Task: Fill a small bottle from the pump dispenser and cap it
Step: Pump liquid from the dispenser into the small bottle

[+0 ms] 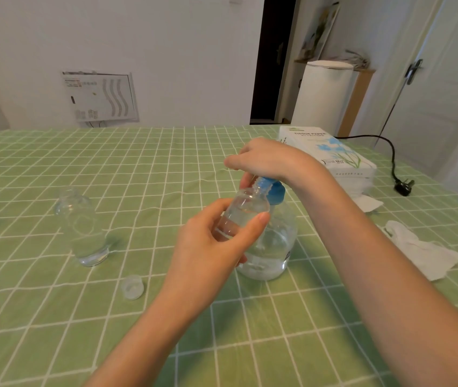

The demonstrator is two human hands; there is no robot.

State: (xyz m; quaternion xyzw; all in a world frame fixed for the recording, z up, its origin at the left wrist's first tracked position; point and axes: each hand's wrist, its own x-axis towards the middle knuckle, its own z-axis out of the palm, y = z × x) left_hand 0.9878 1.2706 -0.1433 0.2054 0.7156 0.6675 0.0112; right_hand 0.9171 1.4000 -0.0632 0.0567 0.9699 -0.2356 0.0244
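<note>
Cloth (54, 317), soft green and crossed by a white grid, is covering the whole table. At the upper right, a blocky white tissue pack (331, 155) printed with blue flowers is lying flat. Just right of centre, the pump dispenser (275, 247), a rounded clear plastic jug, is standing upright and holding clear liquid low down. The right hand (272, 160) is arching over its blue pump head (276, 192), fingers curling down around it. At the left, a taller clear bottle (82, 227) is standing uncapped. A crumpled white tissue (423, 252) is lying at the right edge. The left hand (211, 247) is gripping the small bottle (246, 208), a clear cylinder, between thumb and curled fingers, tilting its open neck up against the blue spout. Below and left of that hand, a small translucent round cap (132, 287) is resting on the cloth.
</note>
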